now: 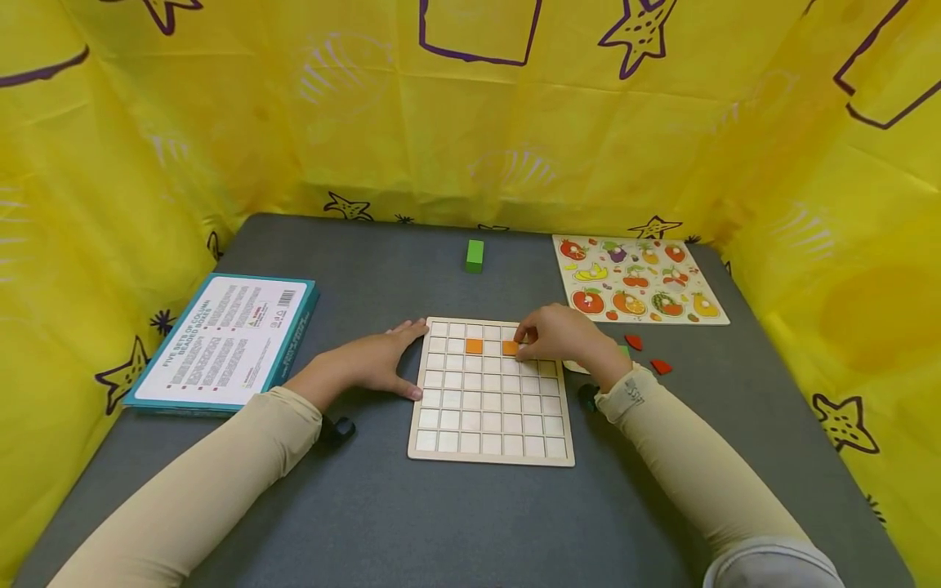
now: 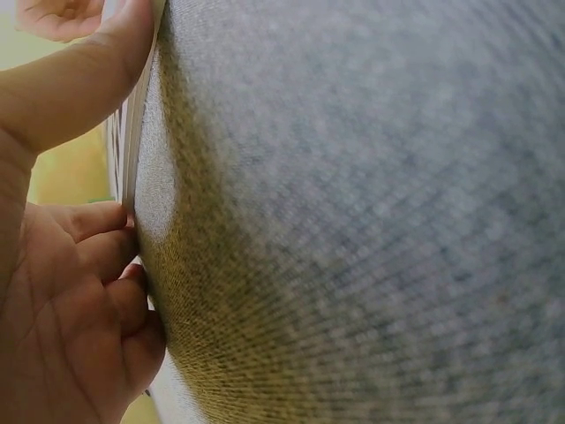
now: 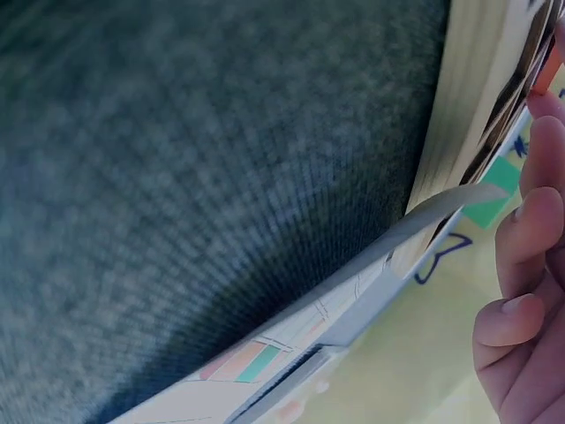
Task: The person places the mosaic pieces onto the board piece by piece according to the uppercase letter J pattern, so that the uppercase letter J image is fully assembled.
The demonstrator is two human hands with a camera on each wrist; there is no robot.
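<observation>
Forearms: two, in beige sleeves [image 1: 706, 474], reaching in from the near edge over a grey table [image 1: 470, 523]. A dark device [image 1: 340, 430] sat at the left wrist.

Grid board [image 1: 481, 401]: one, pale wood, seven cells by seven, lying flat at the middle of the table between the hands.

Left hand [image 1: 378, 359]: relaxed, thumb spread well away from the fingers; thumb and fingertips touched the board's left edge, with nothing pinched.

Right hand [image 1: 562, 333]: over the board's far right part, thumb and forefinger closed in a pinch on an orange tile [image 1: 510, 348] — second row from the far edge, fifth column from the left.

Seated tile [image 1: 474, 346]: one, also orange, same row, third column; one bare cell lay between the pair.

Box [image 1: 220, 339]: teal edges, white printed panel with barcode, to the left of the board.

Loose red pieces: a nearer one [image 1: 661, 367] and a farther one [image 1: 634, 342], right of the right hand. Beneath its wrist, a pale item [image 1: 576, 367] — mostly hidden, kind undetermined.

Fruit board [image 1: 719, 317]: one, flat, far right, bearing coloured fruit shapes.

Green block [image 1: 474, 256]: one, beyond the grid board, near the table's far edge.

Curtain [image 1: 441, 139]: yellow, with starfish and shell motifs, behind everything.
</observation>
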